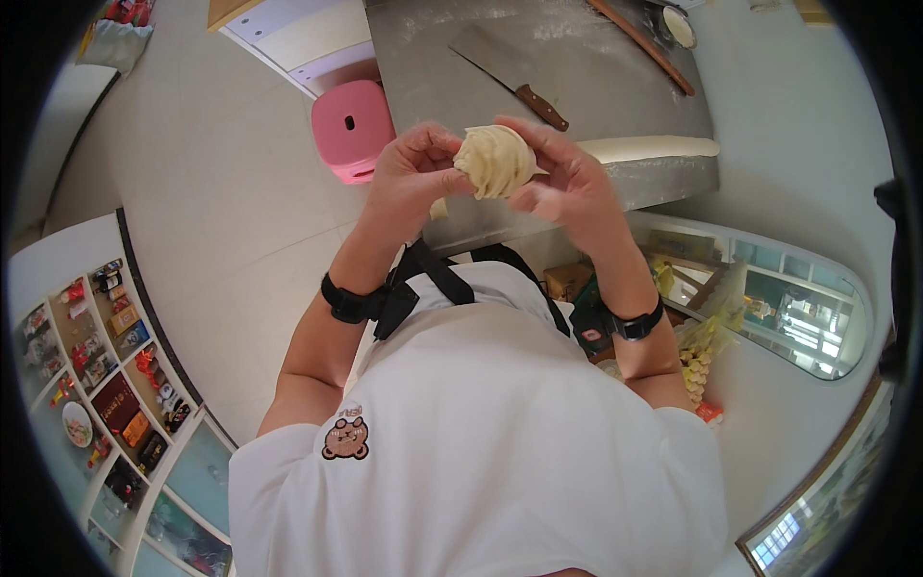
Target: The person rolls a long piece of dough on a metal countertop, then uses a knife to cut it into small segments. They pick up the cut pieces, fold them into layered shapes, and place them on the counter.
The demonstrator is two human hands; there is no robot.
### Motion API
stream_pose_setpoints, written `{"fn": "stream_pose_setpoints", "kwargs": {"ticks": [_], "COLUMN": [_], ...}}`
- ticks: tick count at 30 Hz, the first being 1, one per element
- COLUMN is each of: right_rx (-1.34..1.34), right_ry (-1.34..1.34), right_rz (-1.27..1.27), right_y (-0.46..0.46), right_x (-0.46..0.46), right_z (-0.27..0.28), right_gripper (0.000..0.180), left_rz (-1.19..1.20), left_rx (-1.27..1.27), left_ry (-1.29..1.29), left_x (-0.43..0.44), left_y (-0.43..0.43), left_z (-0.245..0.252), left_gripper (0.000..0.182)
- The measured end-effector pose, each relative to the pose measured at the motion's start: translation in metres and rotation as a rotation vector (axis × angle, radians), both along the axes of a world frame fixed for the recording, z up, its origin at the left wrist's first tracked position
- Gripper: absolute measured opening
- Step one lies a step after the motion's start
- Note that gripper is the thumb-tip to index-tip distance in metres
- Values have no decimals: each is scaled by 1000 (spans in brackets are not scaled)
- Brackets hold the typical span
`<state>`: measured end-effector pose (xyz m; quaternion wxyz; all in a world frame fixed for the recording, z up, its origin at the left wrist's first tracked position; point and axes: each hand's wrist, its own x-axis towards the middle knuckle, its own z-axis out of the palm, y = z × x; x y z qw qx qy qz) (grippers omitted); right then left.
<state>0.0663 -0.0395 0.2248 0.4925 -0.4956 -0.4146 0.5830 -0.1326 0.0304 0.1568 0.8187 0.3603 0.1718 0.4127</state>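
A piece of pale, layered dough (495, 161) with twisted folds is held up between both hands, over the near part of a metal-topped work table (461, 94). My left hand (416, 164) grips its left side, with the thumb below and fingers above. Around its right side, my right hand (566, 173) curves, fingertips at the upper edge; its thumb is slightly blurred. A knife with a wide blade and wooden handle (541, 107) lies beyond the hands. To the right, a long roll of dough (649, 150) rests along the table edge. A small dough piece (438, 209) shows below my left wrist.
Flour marks the table. A wooden rolling pin (644, 49) lies at the far right, near a bowl of white powder (678, 27). A pink plastic stool (352, 126) stands against the table's left side. An oval mirror (793, 303) is at the right.
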Motion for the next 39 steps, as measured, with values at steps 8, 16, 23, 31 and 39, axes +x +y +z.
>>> {"fn": "stream_pose_setpoints", "kwargs": {"ticks": [8,16,23,31,39], "right_rx": [-94,-33,-131,-9,-40], "right_ry": [-10,-223,-191,-393,-832], "right_rz": [-121,-172,-130,6,-456], "right_y": [14,33,49,102,247], "right_x": [-18,-38,-42,9,202], "right_z": [-13,-31,-46,-122,-238], "right_gripper": [60,57,59,57,55], "left_rz": [147,252,293,276,346], "left_rx": [-156,-179,-120,-357,-394], "left_ry": [190,240,320,392,664], "left_x": [0,6,-1,46,13], "left_y": [1,8,15,39,36], "left_z": [-11,-18,-40,-78,-95], "left_gripper": [18,18,19,41,45]}}
